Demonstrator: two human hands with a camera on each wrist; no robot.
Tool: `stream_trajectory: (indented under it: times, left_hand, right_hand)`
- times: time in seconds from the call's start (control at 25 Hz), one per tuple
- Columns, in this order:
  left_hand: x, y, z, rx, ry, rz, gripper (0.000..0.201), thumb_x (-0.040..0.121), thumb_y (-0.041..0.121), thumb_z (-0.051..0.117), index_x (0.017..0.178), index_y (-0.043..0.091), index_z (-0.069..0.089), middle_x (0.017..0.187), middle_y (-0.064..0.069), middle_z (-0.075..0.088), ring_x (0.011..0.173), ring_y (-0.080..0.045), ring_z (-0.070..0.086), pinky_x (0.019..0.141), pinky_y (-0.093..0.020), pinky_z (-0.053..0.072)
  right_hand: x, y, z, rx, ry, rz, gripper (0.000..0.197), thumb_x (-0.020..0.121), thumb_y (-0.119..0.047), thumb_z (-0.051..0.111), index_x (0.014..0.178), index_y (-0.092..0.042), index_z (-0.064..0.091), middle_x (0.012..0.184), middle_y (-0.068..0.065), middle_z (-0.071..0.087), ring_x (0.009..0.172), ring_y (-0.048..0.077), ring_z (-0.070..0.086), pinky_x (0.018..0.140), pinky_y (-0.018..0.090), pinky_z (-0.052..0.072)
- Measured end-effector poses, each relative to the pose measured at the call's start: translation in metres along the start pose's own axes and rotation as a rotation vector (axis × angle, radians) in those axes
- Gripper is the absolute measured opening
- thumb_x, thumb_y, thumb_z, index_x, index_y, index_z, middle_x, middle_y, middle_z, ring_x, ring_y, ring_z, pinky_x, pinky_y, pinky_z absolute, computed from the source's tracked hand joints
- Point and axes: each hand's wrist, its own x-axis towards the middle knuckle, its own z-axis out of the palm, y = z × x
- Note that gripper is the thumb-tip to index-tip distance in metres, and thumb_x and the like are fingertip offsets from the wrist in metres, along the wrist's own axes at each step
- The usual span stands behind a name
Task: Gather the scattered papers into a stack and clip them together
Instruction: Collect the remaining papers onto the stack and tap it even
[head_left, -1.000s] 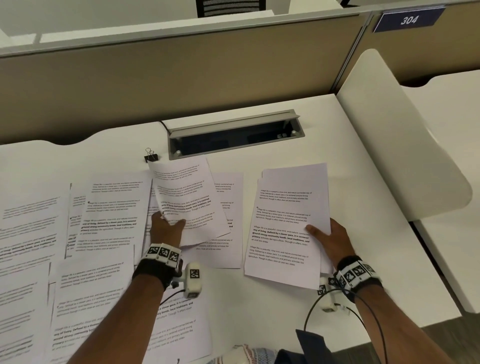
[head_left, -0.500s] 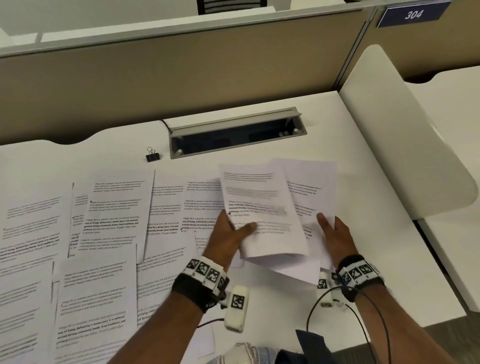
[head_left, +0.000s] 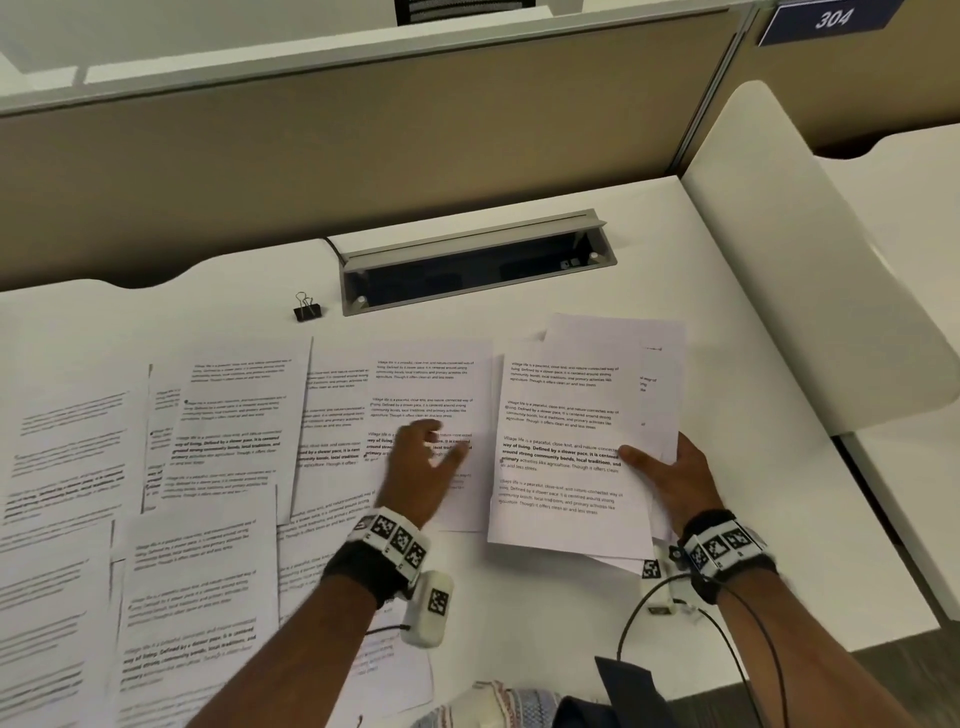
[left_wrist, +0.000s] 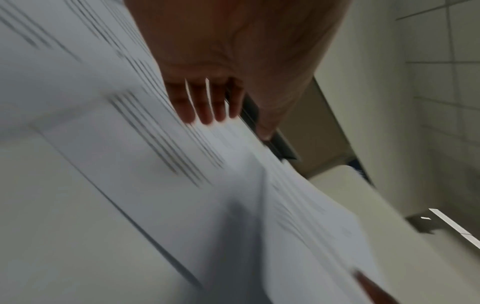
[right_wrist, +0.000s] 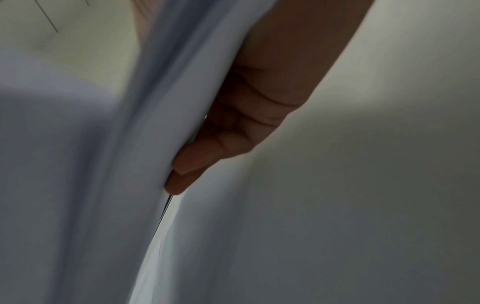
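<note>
A small stack of printed papers (head_left: 571, 447) lies at the right of the white desk (head_left: 779, 519). My right hand (head_left: 670, 473) grips its right edge, thumb on top and fingers underneath (right_wrist: 228, 131). My left hand (head_left: 421, 462) hovers with straight fingers (left_wrist: 205, 107) over a loose sheet (head_left: 431, 384) just left of the stack, holding nothing. Several more printed sheets (head_left: 223, 431) lie scattered over the left half of the desk. A black binder clip (head_left: 307, 309) stands behind them.
A grey cable box with a raised lid (head_left: 475, 260) is sunk into the desk behind the papers. A beige partition (head_left: 363, 156) closes the back and a white curved divider (head_left: 810, 270) the right. The desk's front edge is near my wrists.
My left hand carried a sheet to the right onto the stack, let it go, and has moved back left over the loose sheets. The right hand stayed on the stack's edge.
</note>
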Motion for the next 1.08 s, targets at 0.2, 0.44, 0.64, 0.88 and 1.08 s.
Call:
stream_trajectory:
  times: [0.2, 0.44, 0.64, 0.88, 1.08]
  left_hand:
    - [0.023, -0.037, -0.038, 0.404, 0.228, -0.225, 0.094, 0.067, 0.063, 0.081, 0.139, 0.014, 0.044, 0.139, -0.012, 0.045, 0.129, -0.037, 0.044, 0.104, -0.055, 0.039]
    - [0.022, -0.041, -0.025, 0.436, 0.245, -0.186, 0.096, 0.066, 0.062, 0.081, 0.140, 0.014, 0.044, 0.137, -0.013, 0.048, 0.129, -0.037, 0.045, 0.106, -0.055, 0.035]
    - [0.034, -0.037, -0.026, 0.253, 0.272, -0.278, 0.075, 0.068, 0.046, 0.088, 0.129, 0.022, 0.053, 0.118, -0.001, 0.063, 0.123, -0.032, 0.056, 0.107, -0.050, 0.034]
    - [0.053, -0.021, -0.039, -0.091, 0.208, -0.260, 0.030, 0.069, 0.051, 0.076, 0.079, 0.026, 0.062, 0.089, 0.007, 0.070, 0.092, -0.028, 0.070, 0.095, -0.051, 0.053]
    - [0.045, 0.040, -0.059, -0.226, 0.215, -0.055, 0.022, 0.088, 0.028, 0.075, 0.107, 0.020, 0.069, 0.095, 0.005, 0.071, 0.083, -0.014, 0.069, 0.070, -0.025, 0.053]
  right_hand:
    - [0.005, 0.005, -0.004, -0.023, 0.034, 0.001, 0.048, 0.077, -0.015, 0.085, 0.121, -0.013, 0.066, 0.112, 0.002, 0.076, 0.093, 0.013, 0.075, 0.070, 0.020, 0.059]
    - [0.005, 0.003, 0.000, -0.014, 0.045, 0.004, 0.044, 0.077, -0.011, 0.084, 0.118, -0.014, 0.068, 0.109, 0.000, 0.077, 0.091, 0.010, 0.075, 0.068, 0.018, 0.059]
    - [0.005, 0.001, 0.002, -0.035, 0.031, 0.007, 0.041, 0.080, -0.009, 0.083, 0.116, -0.015, 0.067, 0.108, -0.003, 0.074, 0.081, -0.001, 0.073, 0.064, 0.011, 0.056]
    - [0.004, -0.002, 0.000, -0.061, 0.048, -0.009, 0.044, 0.079, -0.011, 0.084, 0.119, -0.014, 0.066, 0.110, -0.002, 0.074, 0.097, 0.014, 0.070, 0.064, 0.012, 0.057]
    - [0.003, -0.007, -0.002, -0.094, 0.051, -0.022, 0.046, 0.078, -0.014, 0.085, 0.119, -0.015, 0.065, 0.111, -0.002, 0.073, 0.097, 0.011, 0.069, 0.070, 0.017, 0.054]
